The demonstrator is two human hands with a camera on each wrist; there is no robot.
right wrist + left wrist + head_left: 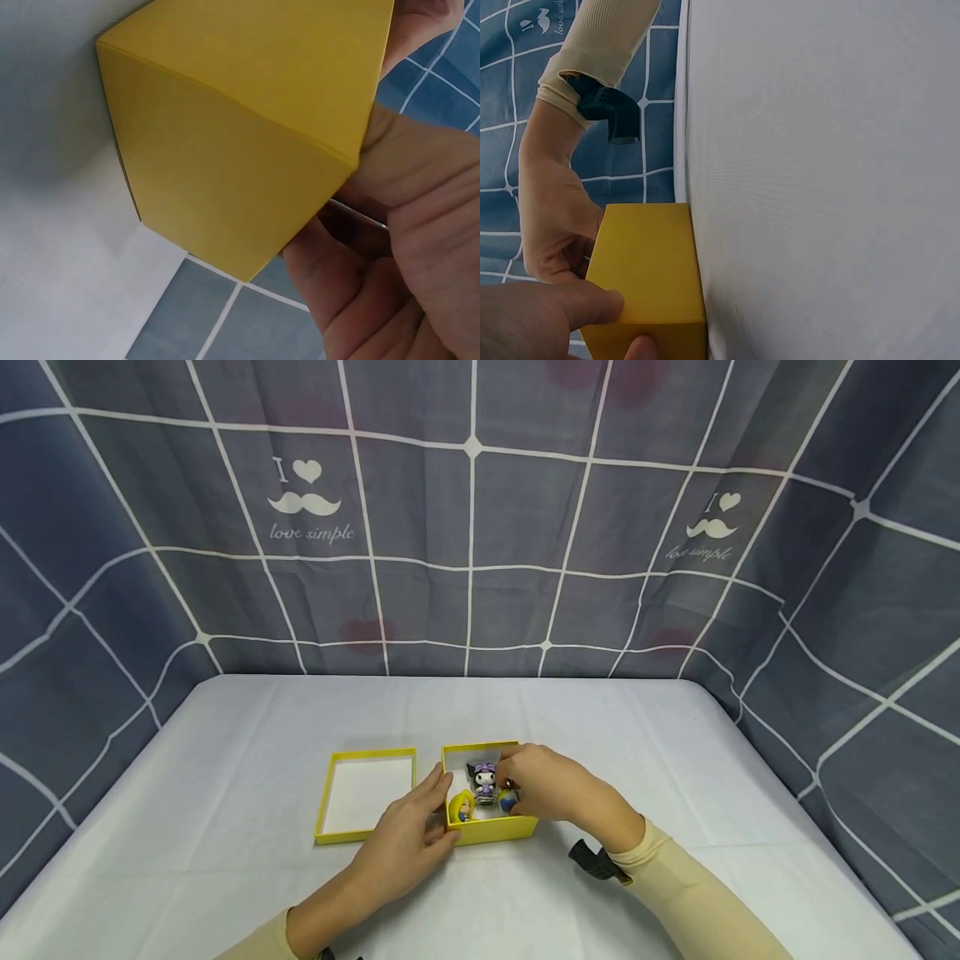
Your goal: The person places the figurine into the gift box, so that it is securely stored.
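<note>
A yellow box (495, 832) with a white inside stands uncovered on the table. My left hand (408, 837) grips its left end, the thumb (600, 306) against the yellow front wall. Inside, a small figurine with a black hood and purple dress (485, 782) stands near the middle. A yellow-haired figurine (462, 807) is in the front left corner. My right hand (546, 783) reaches over the right wall and pinches a partly hidden figurine with blue on it (507, 800). In the right wrist view the box wall hides those fingertips.
The box lid (367, 793), yellow-rimmed and white inside, lies just left of the box with its inside up. A white cloth (225, 827) covers the table. Grey checked curtains (420, 602) hang behind it and at both sides.
</note>
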